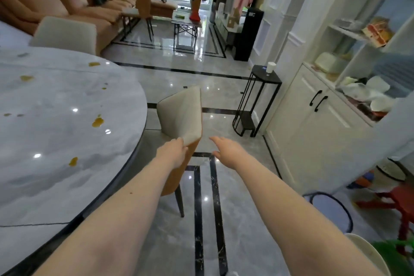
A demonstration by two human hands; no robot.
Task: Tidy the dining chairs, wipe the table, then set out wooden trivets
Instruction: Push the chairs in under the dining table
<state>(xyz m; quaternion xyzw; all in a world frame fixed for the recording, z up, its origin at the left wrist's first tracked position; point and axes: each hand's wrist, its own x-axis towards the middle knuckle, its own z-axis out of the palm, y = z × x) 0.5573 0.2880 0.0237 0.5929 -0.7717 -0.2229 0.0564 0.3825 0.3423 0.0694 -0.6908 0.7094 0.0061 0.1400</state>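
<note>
Hands | left hand (pixel 172 152) grips padded chair (pixel 181 114) back | right hand (pixel 226 149) spread, empty

No text or label reads clearly; shelf packaging perhaps printed, blurred

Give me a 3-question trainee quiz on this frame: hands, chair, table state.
1. True or false: the left hand grips the back of the dining chair.
2. The right hand is: A) gripping the chair, B) open and touching nothing, C) resting on the table.
3. What on the round table shows it is not yet wiped?

Key: 1 true; 2 B; 3 yellow spills.
</note>
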